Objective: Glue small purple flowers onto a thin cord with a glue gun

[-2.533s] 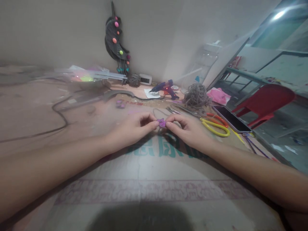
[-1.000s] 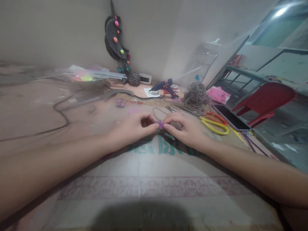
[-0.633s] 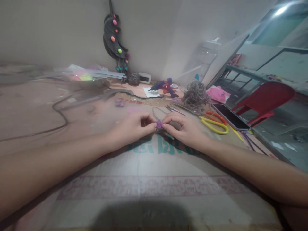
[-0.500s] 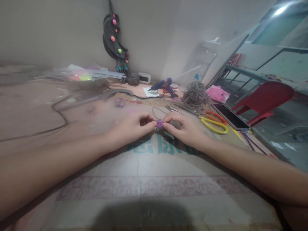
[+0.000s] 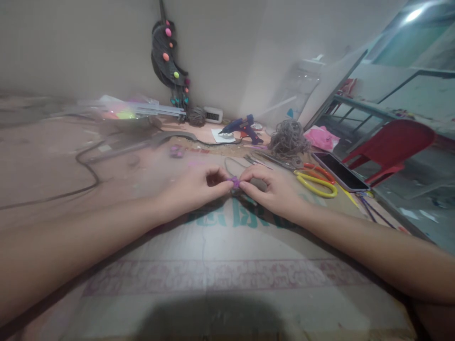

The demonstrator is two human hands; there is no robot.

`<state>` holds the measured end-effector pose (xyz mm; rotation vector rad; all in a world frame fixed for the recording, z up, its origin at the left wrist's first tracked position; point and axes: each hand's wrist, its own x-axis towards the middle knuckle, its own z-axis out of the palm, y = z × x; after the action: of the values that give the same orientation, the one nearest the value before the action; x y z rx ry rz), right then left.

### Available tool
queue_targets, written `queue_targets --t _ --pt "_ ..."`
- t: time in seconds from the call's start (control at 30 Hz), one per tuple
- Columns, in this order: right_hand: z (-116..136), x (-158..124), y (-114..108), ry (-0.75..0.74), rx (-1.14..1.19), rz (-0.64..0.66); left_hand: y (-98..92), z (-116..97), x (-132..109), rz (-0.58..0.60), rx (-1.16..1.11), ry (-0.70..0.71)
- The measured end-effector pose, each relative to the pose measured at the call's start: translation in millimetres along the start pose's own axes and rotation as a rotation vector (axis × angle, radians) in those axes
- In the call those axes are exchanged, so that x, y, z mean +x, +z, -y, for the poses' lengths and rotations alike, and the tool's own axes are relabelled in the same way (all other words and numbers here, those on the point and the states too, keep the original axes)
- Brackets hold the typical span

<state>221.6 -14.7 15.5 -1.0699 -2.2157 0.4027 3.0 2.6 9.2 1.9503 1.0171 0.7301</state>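
Note:
A small, crumpled purple piece (image 5: pixel 235 182), perhaps a flower, is pinched between both hands above the printed board; blur hides what it is made of. My left hand (image 5: pixel 199 189) grips its left side with thumb and forefinger. From the right, my right hand (image 5: pixel 273 189) holds it in the same kind of pinch. A thin grey cord (image 5: pixel 229 163) loops just behind the fingertips. Several small purple pieces (image 5: pixel 176 151) lie further back, beyond my left hand.
Scissors with yellow and orange handles (image 5: pixel 316 183) lie right of my right hand, beside a phone (image 5: pixel 339 171). Behind are a blue glue gun (image 5: pixel 240 125), tangled grey yarn (image 5: pixel 289 138) and a small digital clock (image 5: pixel 213 115). A dark cable (image 5: pixel 94 173) crosses the left side.
Both hands keep their pinch in nearly the same place. The purple piece looks slightly turned or reshaped between the fingertips.

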Motion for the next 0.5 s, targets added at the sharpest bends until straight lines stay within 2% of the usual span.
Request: queue_targets --t 0.5 --pt "0.8 -0.7 0.1 -0.012 -0.026 0.024 -2.9 -1.4 -0.5 -0.002 0.062 0.033"
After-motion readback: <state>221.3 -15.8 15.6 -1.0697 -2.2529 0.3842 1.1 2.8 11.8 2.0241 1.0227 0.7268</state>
